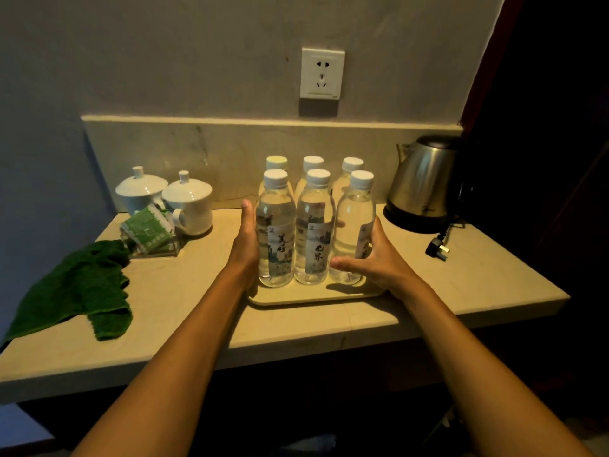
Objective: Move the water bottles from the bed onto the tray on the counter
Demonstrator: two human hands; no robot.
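Several clear water bottles [312, 232] with white caps and printed labels stand upright in two rows on a pale tray [296, 297] on the counter [461, 278]. My left hand [246, 244] lies flat against the left side of the front-left bottle [276, 232], fingers straight. My right hand [370, 258] cups the front-right bottle [355, 229], with the thumb across its lower front and the fingers round its right side. Both hands touch the group from either side. The bed is out of view.
Two white lidded cups [189, 202] and a clear holder of green packets [150, 234] stand at the back left. A green towel [75, 288] hangs over the left counter edge. A steel kettle [423, 186] and its loose plug [436, 247] sit at the right. A wall socket [321, 74] is above.
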